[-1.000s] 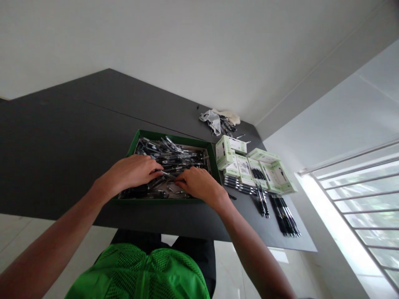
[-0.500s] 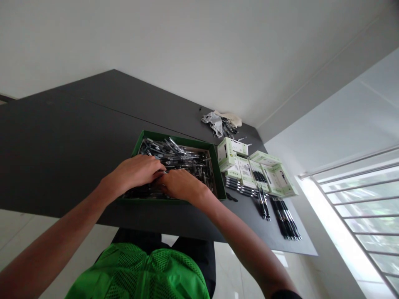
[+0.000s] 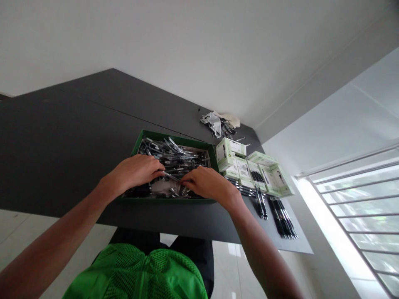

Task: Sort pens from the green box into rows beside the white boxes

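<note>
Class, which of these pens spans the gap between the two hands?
The clear-looking pen slanting from the left hand to the right hand; no other pen visibly bridges both.

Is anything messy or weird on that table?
Yes: the loose pens in the green box lie jumbled at all angles, while the row of pens at the far right lies neatly side by side.

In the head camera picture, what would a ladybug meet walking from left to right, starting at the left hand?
Left hand → pen between the hands → right hand → small bunch of pens → wide row of black pens → barred window.
</note>
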`<state>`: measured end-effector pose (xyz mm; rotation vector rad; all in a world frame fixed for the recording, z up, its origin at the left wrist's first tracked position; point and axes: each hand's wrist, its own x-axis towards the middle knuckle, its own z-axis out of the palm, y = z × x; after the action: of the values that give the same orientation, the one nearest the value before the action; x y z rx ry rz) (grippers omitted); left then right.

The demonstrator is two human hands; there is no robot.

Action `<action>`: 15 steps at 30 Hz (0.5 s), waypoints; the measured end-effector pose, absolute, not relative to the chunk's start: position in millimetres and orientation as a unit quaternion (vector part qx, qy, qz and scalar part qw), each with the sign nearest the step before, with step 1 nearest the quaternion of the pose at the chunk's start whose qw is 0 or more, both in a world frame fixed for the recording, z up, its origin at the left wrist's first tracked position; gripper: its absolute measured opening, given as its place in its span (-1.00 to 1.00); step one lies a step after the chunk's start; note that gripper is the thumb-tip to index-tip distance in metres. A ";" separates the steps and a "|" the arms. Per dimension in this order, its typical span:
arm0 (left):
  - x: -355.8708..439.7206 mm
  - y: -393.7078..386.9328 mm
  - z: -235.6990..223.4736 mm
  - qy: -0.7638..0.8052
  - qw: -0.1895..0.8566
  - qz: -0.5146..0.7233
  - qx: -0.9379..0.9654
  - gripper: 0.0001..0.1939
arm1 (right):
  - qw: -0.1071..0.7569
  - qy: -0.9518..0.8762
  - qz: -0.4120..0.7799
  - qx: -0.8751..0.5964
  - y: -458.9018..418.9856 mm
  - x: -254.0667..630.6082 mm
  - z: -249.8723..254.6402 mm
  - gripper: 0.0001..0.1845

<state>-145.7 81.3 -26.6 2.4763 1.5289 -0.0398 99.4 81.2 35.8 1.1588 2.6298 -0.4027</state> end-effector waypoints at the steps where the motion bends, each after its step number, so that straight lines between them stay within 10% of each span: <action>1: -145.8 81.1 -26.5 0.521 0.114 -0.014 0.846 -0.67 | 0.103 0.897 -0.141 0.406 81.4 106.5 38.1 -0.66; 15: -148.0 84.8 -33.2 0.507 0.119 -0.004 0.853 -0.67 | 0.023 0.866 -0.165 0.471 71.6 173.7 39.0 -0.68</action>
<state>-148.0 84.8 -33.2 2.4954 1.4839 -0.0117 173.7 71.6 39.0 1.4584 2.6822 -0.5094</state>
